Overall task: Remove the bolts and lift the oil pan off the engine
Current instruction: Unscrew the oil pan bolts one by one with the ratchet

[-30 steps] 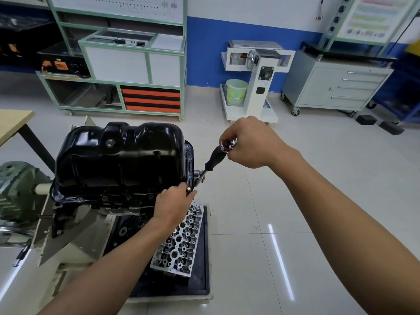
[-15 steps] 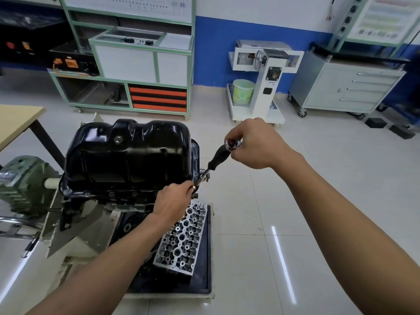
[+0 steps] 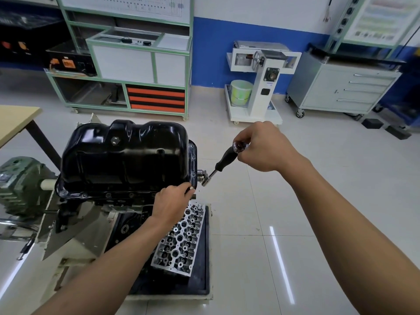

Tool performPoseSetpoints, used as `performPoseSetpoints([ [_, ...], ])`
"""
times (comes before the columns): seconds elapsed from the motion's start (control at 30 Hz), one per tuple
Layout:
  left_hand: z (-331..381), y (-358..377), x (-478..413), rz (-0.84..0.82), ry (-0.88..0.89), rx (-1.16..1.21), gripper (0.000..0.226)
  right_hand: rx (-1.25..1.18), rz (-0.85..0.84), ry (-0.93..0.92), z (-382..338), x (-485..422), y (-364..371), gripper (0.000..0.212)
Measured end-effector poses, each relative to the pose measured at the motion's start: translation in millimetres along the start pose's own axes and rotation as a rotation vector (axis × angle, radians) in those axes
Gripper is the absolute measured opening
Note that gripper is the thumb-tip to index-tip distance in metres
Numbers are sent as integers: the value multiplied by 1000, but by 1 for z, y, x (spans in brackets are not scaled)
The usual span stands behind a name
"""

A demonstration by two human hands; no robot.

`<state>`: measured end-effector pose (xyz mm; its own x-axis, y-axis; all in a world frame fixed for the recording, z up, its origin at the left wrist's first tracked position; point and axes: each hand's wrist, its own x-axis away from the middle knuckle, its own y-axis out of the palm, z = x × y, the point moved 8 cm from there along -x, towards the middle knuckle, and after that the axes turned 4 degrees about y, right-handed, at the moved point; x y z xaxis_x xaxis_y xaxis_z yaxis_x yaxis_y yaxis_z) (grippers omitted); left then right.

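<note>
A glossy black oil pan (image 3: 125,153) sits upside down on the engine (image 3: 118,201), which is mounted on a stand. My right hand (image 3: 263,146) grips the top of a black-handled socket driver (image 3: 223,161). Its socket tip hangs just off the pan's right front corner, a little right of the flange. My left hand (image 3: 172,201) is at that same corner and pinches a small silver bolt (image 3: 191,188) between fingertips, just below the flange. Several bolt heads show along the pan's front flange (image 3: 106,195).
A bare aluminium cylinder head (image 3: 181,239) lies on a black tray (image 3: 204,269) below the engine. A green motor unit (image 3: 20,185) sits left of the stand. A wooden table (image 3: 13,121) is at far left. Shelving, a white machine and a grey cabinet line the back wall.
The driver's tip has lifted away from the corner bolt and sits slightly right. My left fingers now hold the bolt free of the flange. The view shifted a little.
</note>
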<state>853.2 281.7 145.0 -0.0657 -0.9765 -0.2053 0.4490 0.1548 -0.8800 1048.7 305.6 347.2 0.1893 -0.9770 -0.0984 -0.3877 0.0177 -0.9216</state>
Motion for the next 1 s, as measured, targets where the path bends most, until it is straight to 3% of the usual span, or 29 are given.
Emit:
performPoseSetpoints([
  [0.23, -3, 0, -8, -100, 12, 46, 31, -2, 0, -4, 0, 1, 5, 22],
  [0.63, 3, -1, 2, 32, -23, 24, 31, -95, -2, 37, 6, 7, 3, 20],
  [1.0, 6, 6, 3, 11, -34, -54, 35, -256, -3, 75, 15, 3, 2, 19],
])
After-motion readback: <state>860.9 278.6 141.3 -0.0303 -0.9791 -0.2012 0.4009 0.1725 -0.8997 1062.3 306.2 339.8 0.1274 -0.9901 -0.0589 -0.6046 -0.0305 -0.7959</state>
